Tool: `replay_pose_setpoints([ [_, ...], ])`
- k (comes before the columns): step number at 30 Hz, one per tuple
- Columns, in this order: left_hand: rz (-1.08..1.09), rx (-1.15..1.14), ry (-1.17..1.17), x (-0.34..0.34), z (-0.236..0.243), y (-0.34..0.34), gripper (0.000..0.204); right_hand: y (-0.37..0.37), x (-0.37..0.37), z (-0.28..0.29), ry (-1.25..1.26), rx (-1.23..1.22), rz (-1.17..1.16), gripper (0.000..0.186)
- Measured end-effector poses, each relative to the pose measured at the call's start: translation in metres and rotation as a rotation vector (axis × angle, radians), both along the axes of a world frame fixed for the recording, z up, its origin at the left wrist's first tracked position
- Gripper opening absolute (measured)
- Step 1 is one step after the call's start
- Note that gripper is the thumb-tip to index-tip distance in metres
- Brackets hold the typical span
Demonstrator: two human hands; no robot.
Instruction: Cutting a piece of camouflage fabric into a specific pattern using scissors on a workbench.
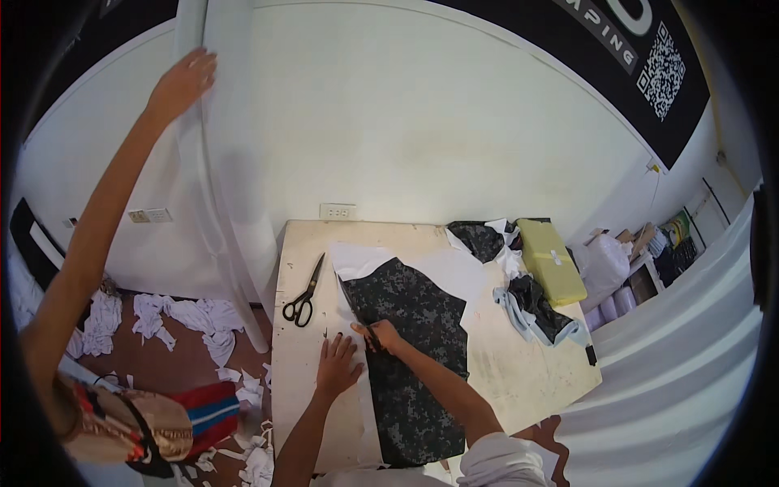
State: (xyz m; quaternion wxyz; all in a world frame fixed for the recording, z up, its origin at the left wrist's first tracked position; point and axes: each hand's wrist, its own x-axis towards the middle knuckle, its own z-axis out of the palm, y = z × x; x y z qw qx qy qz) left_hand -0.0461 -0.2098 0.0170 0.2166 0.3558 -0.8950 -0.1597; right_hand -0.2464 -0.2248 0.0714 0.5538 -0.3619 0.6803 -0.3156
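My right hand is closed around dark scissors at the left edge of a dark camouflage-patterned fabric piece, which lies over white paper on the worktable. Just left of it, my left hand lies palm down with fingers apart, on or beside the white paper strip along the fabric's edge. A second pair of black scissors rests on the tabletop at the left.
A co-worker's raised hand is at a hanging white sheet on the left. Dark fabric scraps and a yellow block occupy the table's right side. White scraps litter the floor; a white curtain hangs at right.
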Motion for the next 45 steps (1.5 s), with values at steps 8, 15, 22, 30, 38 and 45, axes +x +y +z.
replay_pose_setpoints([
  [8, 0.056, -0.112, 0.117, -0.013, 0.004, 0.014, 0.047, 0.191, 0.017, 0.031, 0.819, -0.296, -0.115, 0.055],
  [15, -0.169, -0.004, -0.104, -0.039, 0.022, 0.1, 0.051, 0.333, -0.032, -0.003, 0.851, -0.007, -0.372, 0.053],
  [22, -0.529, 0.318, -0.069, -0.066, 0.063, 0.21, 0.059, 0.303, -0.225, 0.009, 1.225, 0.032, -0.541, 0.048],
  [30, -0.314, -0.047, -0.024, -0.128, 0.017, 0.071, 0.065, 0.354, -0.101, 0.01, 0.91, -0.177, -0.748, 0.036],
  [38, -0.358, -0.293, -0.267, -0.106, 0.004, -0.015, 0.066, 0.464, 0.078, 0.015, -0.333, -0.16, -0.644, 0.031],
  [45, -0.59, -0.028, -0.202, -0.002, 0.047, 0.108, 0.072, 0.531, 0.146, 0.04, -0.118, 0.211, -0.34, 0.014],
])
